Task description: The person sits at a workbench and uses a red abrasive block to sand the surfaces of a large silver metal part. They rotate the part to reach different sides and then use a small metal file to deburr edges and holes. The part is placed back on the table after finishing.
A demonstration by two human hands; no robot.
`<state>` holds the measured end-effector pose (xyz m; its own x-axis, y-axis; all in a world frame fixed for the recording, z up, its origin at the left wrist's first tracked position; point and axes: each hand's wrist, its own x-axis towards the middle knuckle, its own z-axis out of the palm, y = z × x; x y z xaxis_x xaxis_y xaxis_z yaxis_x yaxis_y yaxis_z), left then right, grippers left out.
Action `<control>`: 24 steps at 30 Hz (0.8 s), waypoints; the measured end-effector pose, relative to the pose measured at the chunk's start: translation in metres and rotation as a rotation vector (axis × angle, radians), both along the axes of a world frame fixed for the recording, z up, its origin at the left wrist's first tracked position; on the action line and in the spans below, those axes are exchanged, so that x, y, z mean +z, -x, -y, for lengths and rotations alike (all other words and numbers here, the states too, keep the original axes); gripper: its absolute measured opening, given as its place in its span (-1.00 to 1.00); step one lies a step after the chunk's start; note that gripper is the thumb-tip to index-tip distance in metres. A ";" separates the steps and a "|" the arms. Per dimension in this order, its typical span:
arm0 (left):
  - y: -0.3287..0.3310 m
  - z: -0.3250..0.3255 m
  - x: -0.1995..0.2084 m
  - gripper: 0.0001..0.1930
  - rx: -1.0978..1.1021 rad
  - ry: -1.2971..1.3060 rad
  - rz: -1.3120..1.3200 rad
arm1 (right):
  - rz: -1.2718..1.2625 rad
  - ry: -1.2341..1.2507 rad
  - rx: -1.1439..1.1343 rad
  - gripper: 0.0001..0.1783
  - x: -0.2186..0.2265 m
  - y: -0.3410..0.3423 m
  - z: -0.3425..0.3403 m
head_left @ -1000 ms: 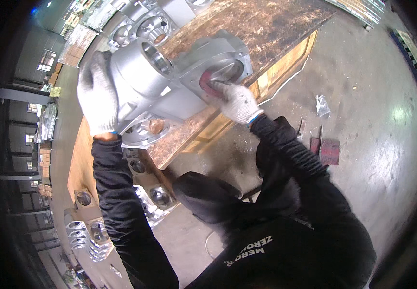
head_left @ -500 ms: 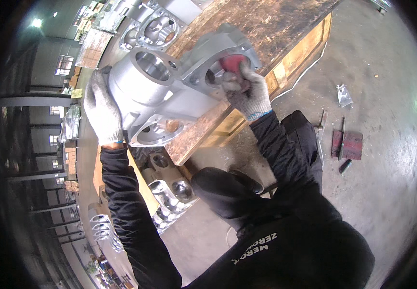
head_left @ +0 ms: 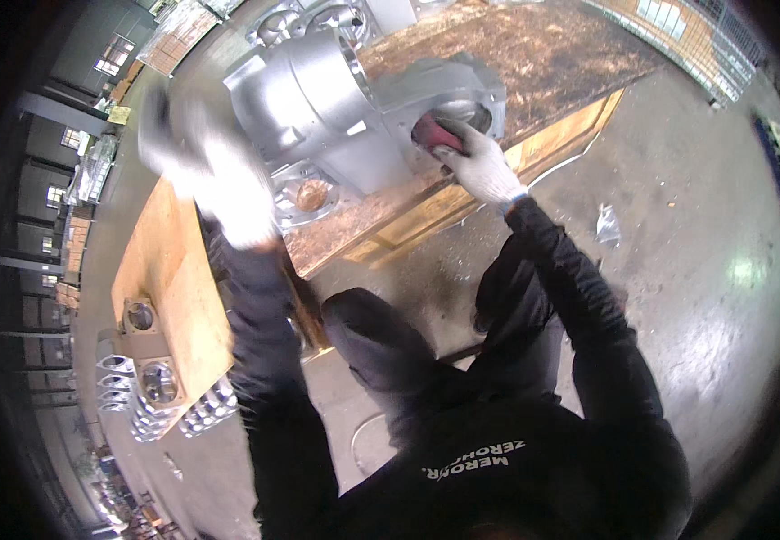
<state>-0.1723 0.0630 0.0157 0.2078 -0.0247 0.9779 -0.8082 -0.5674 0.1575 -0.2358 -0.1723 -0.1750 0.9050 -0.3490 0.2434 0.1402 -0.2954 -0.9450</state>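
Head view: the big silver part sits on the wooden desk, likely to be steady, with the right hand closed around a red pad at its hole and the left hand's grip too blurry to tell.

A crumpled piece of clear plastic lies on the grey floor. At far right is probably a blue pallet.

The left arm and right arm are stretched forward, clothed in black. The left hand, gloved in white and blurred, is held raised with fingers extended. The right hand, likewise gloved, is curled in a grip. The legs are parted.
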 end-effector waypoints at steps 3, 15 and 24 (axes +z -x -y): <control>0.073 0.016 -0.099 -0.65 -0.053 0.180 -0.252 | -0.004 -1.069 0.168 -0.50 -0.016 0.019 -0.006; 0.053 0.130 -0.205 -0.55 -1.042 1.089 -1.594 | 0.385 0.006 -0.605 -0.44 0.031 0.037 -0.001; 0.029 0.169 -0.171 -0.78 -1.319 1.405 -1.260 | -0.034 0.784 -0.154 -0.25 0.094 -0.101 0.093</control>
